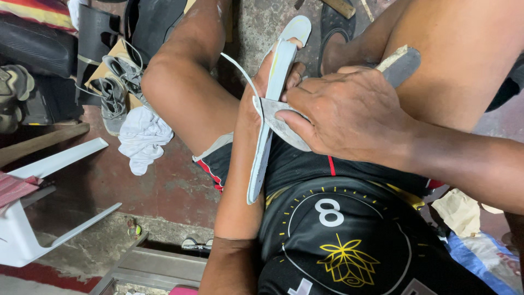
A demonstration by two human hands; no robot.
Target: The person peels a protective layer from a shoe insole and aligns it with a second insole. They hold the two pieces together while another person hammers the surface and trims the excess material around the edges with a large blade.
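My left hand (284,68) grips a long grey shoe sole (263,150) on edge, its white tip (297,26) pointing away from me, the sole resting along my left forearm. My right hand (349,112) is closed around a knife with a wood handle (401,61). Its wide metal blade (281,123) lies against the sole's edge. A thin white strip (238,69) curls off the sole near the blade. Both hands work over my lap, between my bare knees.
Grey sneakers (114,90) and a white rag (143,139) lie on the red floor at left. A white plastic chair (33,218) stands at the lower left. Dark rubber sheets (147,22) lie at the top. Crumpled paper and blue plastic (472,240) sit at right.
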